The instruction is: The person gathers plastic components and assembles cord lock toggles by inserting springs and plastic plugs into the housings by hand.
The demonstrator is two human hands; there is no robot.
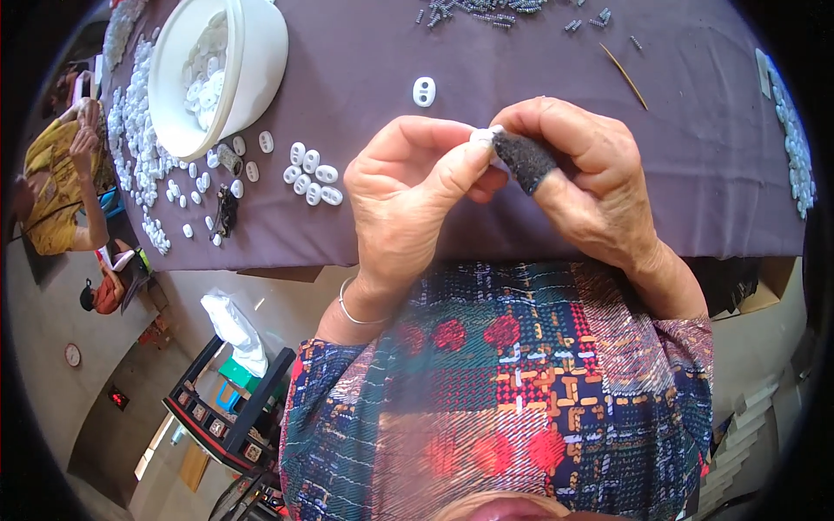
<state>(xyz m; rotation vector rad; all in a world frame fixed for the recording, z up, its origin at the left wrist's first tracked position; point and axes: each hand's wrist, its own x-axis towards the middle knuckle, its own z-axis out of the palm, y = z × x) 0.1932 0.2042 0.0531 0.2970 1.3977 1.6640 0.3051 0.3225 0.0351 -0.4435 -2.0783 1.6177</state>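
Observation:
Close together over the table, both my hands meet at a small white plastic cord lock piece [482, 136], mostly hidden by the fingertips. My left hand [408, 187] is closed, pinching it between thumb and forefinger. My right hand [582, 169] is closed against the same piece from the other side, with a black cloth cover [525, 163] on its thumb. Just beyond the hands lies a white oval two-holed cord lock [424, 91]. Several more such cord locks [311, 161] form a cluster left of my left hand.
A white tub [278, 52] tilts at the far left, holding white pieces. Loose white parts [139, 113] surround it. Small metal springs [501, 19] lie at the back, and a thin wooden stick [625, 76] at right. Bagged pieces [789, 139] line the right edge. People sit at far left.

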